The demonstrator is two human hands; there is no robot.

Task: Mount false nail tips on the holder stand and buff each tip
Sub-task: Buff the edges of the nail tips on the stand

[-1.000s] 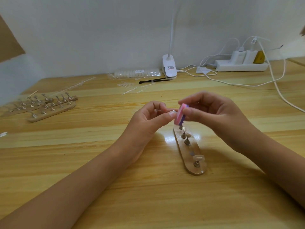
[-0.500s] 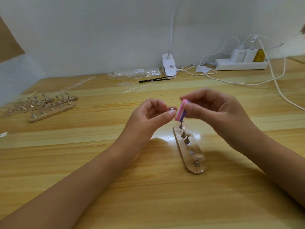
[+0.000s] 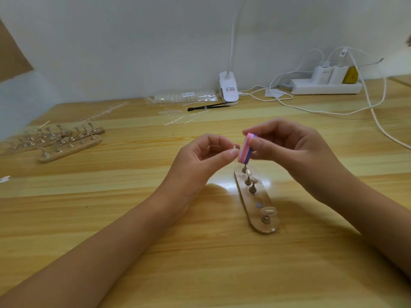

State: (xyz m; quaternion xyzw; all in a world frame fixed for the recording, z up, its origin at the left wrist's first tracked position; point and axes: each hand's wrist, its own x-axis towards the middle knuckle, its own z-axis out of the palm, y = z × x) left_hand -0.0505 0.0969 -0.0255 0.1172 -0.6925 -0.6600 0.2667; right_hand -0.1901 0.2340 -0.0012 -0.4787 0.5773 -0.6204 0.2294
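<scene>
A pink and purple buffer block (image 3: 246, 149) is pinched upright in my right hand (image 3: 289, 152). My left hand (image 3: 200, 161) pinches a small metal peg with a nail tip (image 3: 234, 148) between thumb and forefinger, pressed against the block's pink face. Both hands hover above the far end of a wooden holder stand (image 3: 262, 210), which lies lengthwise on the table. Several metal pegs stand on it; a clear nail tip (image 3: 269, 211) sits on the nearest peg, and one magnet spot (image 3: 258, 205) is bare.
Two more wooden stands with pegs (image 3: 66, 143) lie at the left. At the back are a bag of nail tips (image 3: 184, 97), loose clear strips (image 3: 175, 116), black tweezers (image 3: 206, 107), a clip lamp (image 3: 228, 88), a power strip (image 3: 327, 84) and white cables (image 3: 378, 114).
Both hands have risen slightly above the stand, with the buffer block staying against the held tip. The block has shifted a little in my right hand's grip.
</scene>
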